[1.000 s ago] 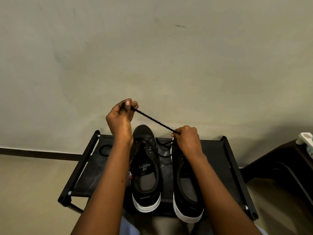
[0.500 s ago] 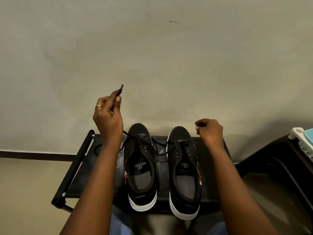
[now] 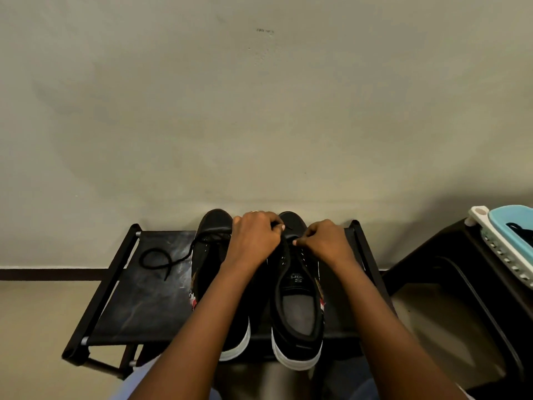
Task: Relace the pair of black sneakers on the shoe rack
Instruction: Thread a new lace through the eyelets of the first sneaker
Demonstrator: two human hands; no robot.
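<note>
Low centre of frame, on the shoe rack (image 3: 144, 298), my left hand (image 3: 255, 238) and right hand (image 3: 324, 241) pinch with curled fingers at the toe-end eyelets of the centre sneaker (image 3: 297, 307); its lace is lost, black on black. I'd thread each end flat, pull evenly, and avoid the other sneaker (image 3: 212, 226) and its loose lace (image 3: 173, 262)
</note>
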